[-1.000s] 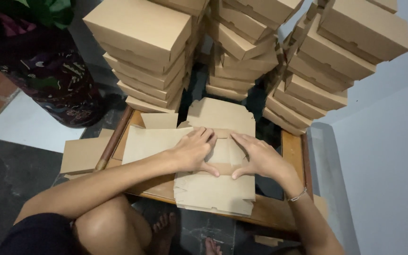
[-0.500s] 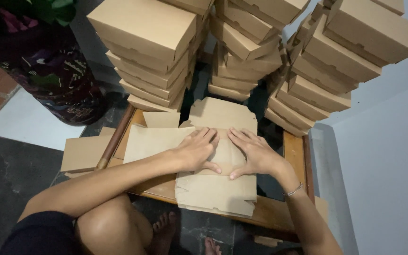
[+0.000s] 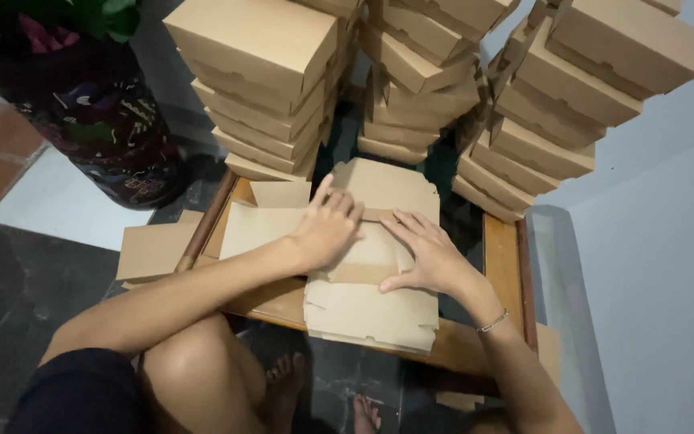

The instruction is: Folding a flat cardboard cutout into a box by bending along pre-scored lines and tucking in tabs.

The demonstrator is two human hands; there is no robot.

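Head view: your left hand (image 3: pixel 327 229) and right hand (image 3: pixel 427 257) press flat, fingers spread, gripping nothing, on the cardboard blank (image 3: pixel 371 309); uneven pressure could skew its crease.

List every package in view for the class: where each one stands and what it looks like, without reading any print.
Flat box blank: plain brown card on the low wooden table, under the left hand and right hand.
Folded boxes: brown, lidded, stacked in columns behind the table.
Spare blanks: brown, flat, left of the table.
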